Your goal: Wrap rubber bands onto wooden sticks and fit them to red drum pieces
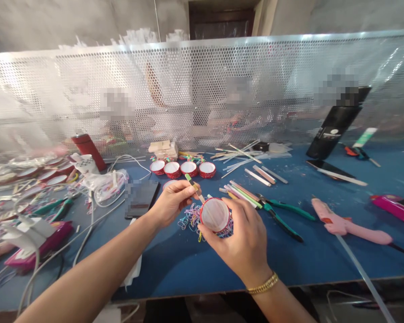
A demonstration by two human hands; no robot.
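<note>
My right hand grips a small round drum with a red rim and a pale, translucent face, thumb and fingers around its edge. My left hand pinches a short, flat stick with a green end. The stick's lower end meets the drum's rim at the upper left; whether it is fixed there I cannot tell. Beneath the drum lies a tangle of coloured elastic loops, partly covered. Several similar red-rimmed drums stand in a row of stacks behind my hands.
Right of my hands lie coloured glue sticks, green-handled pliers and a pink glue gun. A black bottle stands tilted at the back right. A phone and cables lie left. A perforated metal screen bounds the table.
</note>
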